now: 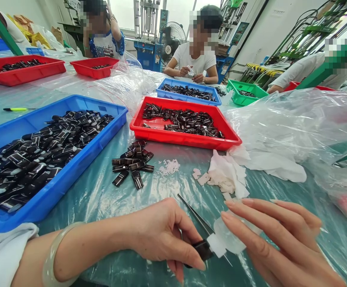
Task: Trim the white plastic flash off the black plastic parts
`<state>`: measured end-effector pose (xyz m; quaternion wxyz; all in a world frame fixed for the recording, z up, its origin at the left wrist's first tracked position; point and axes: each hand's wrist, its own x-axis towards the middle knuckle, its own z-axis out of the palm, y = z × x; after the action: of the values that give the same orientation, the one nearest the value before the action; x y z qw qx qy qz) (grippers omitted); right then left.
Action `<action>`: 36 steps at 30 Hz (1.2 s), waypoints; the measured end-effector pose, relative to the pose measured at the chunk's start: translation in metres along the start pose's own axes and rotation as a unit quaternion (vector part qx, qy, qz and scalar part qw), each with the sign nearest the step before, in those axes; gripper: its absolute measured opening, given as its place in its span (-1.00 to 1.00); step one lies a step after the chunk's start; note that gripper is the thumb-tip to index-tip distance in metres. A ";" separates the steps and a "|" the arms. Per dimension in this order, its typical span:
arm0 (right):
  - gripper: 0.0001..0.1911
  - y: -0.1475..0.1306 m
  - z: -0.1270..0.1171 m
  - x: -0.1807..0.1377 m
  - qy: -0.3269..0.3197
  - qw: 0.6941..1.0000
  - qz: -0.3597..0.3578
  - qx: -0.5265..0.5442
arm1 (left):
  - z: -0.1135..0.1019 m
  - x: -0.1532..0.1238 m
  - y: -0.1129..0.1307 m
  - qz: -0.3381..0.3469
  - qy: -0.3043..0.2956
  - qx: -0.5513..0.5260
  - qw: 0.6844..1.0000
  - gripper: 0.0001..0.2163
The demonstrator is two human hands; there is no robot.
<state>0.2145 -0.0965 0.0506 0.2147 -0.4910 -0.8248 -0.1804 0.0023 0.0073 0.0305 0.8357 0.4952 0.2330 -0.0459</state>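
My left hand (pixel 167 235) pinches a small glossy black piece (pixel 203 250) between thumb and fingers, low in the middle of the view. Just past that piece is a translucent white object (pixel 231 235) with a squarish white part (pixel 216 245) and a thin needle-like tip; its kind is unclear. Over its right side my right hand (pixel 281 239) is spread, fingers stretched out and holding nothing; whether they touch it I cannot tell. Slim metal tweezers (pixel 195 213) lie behind the black piece, partly hidden. A loose pile of black pieces (pixel 134 161) sits farther back.
A blue tray (pixel 101 105) heaped with black pieces fills the left. Ahead stands a red tray (pixel 185 139) with more. White scraps (pixel 169 167) and a crumpled white cloth (pixel 227 171) lie before it. Clear plastic sheeting (pixel 281 123) bulges at right. Co-workers sit across the table.
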 end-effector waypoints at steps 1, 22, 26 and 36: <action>-0.67 0.000 0.000 -0.001 0.000 1.000 0.001 0.002 | 0.000 0.000 0.000 0.000 -0.001 -0.001 1.000 -0.86; -0.68 0.011 0.005 -0.003 0.021 0.999 0.014 -0.020 | -0.003 -0.001 -0.002 0.042 -0.001 0.028 0.999 -0.77; -0.68 0.017 0.012 -0.021 0.035 0.971 0.231 0.051 | -0.002 -0.002 -0.001 0.084 0.024 0.099 0.991 -0.72; -0.52 0.048 0.010 -0.042 0.033 0.778 0.615 0.127 | -0.003 0.001 -0.001 0.138 0.073 0.232 0.960 -0.73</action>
<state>0.2734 -0.1006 0.0242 0.3673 -0.8558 -0.3554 0.0801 0.0019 0.0096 0.0281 0.6767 0.7050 0.2056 0.0535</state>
